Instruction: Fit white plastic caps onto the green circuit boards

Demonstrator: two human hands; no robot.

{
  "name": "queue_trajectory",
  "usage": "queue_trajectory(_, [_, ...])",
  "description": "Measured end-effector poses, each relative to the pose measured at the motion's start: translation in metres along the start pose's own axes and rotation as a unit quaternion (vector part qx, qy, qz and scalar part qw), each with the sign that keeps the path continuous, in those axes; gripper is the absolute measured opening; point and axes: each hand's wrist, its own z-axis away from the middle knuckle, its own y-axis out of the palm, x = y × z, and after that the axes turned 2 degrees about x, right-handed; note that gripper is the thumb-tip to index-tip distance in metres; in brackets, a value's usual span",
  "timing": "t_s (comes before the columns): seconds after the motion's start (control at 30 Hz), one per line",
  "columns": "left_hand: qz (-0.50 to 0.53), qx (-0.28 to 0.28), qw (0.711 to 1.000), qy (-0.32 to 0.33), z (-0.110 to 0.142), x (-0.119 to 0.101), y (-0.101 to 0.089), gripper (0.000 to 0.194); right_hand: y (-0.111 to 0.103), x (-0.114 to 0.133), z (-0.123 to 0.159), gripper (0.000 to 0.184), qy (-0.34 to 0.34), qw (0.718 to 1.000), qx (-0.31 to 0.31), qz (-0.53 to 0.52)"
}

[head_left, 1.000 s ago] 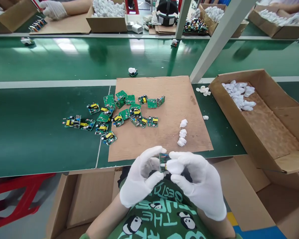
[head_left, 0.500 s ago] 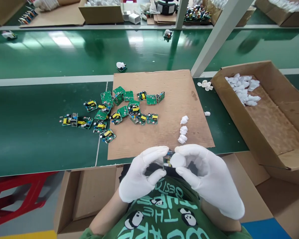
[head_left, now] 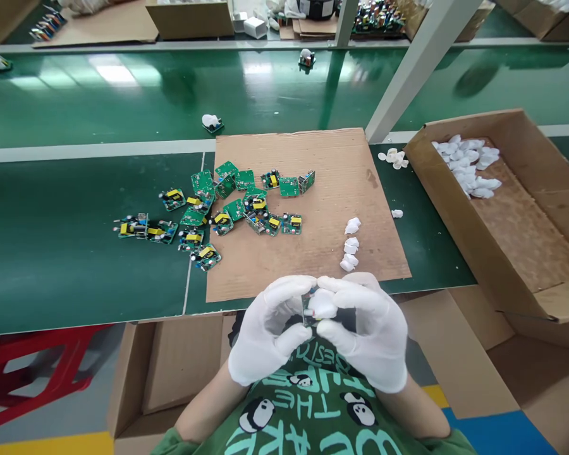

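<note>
Both my hands wear white gloves and meet close to my chest. My left hand (head_left: 270,332) pinches a small green circuit board (head_left: 307,309) between thumb and fingers. My right hand (head_left: 370,335) presses a white plastic cap (head_left: 322,305) against that board. Several more green circuit boards (head_left: 237,208) with yellow parts lie scattered on the green table and on the left side of a brown cardboard sheet (head_left: 313,253). Three white caps (head_left: 349,244) sit in a short column on the sheet, just beyond my right hand.
An open cardboard box (head_left: 512,240) at the right holds several white caps (head_left: 469,165). A slanted white post (head_left: 408,69) rises behind the sheet. A green conveyor belt (head_left: 123,101) carries single units. Empty cartons (head_left: 171,373) stand below the table edge; a red stool (head_left: 33,373) at the left.
My hands have drawn closer together, and the white cap now sits tighter against the board. The view has tipped slightly down and shifted; the table items have not moved.
</note>
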Motion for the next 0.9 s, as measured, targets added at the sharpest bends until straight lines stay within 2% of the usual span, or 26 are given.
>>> queue_trajectory(0.1, [0.008,-0.002,1.0,-0.002,0.001,-0.006,0.003,0.042,0.007,-0.013,0.005,0.039,-0.051,0.998,-0.016,-0.014])
queue_trajectory(0.2, [0.008,0.02,1.0,-0.017,0.003,-0.009,0.003,0.046,0.009,-0.015,0.007,0.039,-0.047,0.995,0.001,-0.083])
queue_trajectory(0.27, [0.07,0.022,0.997,-0.039,0.003,-0.01,0.002,0.057,0.007,-0.012,0.007,0.047,-0.039,0.991,0.022,-0.126])
queue_trajectory(0.33, [0.147,0.02,0.985,-0.088,0.001,-0.012,0.0,0.072,0.004,-0.008,0.005,0.055,-0.049,0.989,0.042,-0.133])
queue_trajectory(0.4, [0.167,0.033,0.971,-0.17,-0.003,-0.015,-0.003,0.075,0.001,-0.006,0.002,0.059,-0.09,0.988,0.071,-0.103])
queue_trajectory(0.47, [0.151,0.069,0.951,-0.261,-0.007,-0.021,-0.004,0.062,-0.001,-0.005,-0.002,0.059,-0.148,0.982,0.109,-0.052])
queue_trajectory(0.53, [0.149,0.101,0.931,-0.317,-0.01,-0.028,-0.004,0.05,-0.001,-0.006,-0.005,0.057,-0.188,0.974,0.125,0.002])
queue_trajectory(0.6, [0.165,0.112,0.929,-0.313,-0.01,-0.033,-0.001,0.043,0.001,-0.009,-0.006,0.055,-0.205,0.97,0.125,0.029])
queue_trajectory(0.77, [0.168,0.082,0.946,-0.266,-0.007,-0.037,0.008,0.029,0.008,-0.019,-0.003,0.048,-0.243,0.966,0.093,-0.001])
queue_trajectory(0.9, [0.17,0.143,0.932,-0.285,-0.008,-0.039,0.01,0.027,0.007,-0.021,-0.004,0.041,-0.269,0.96,0.074,0.017])
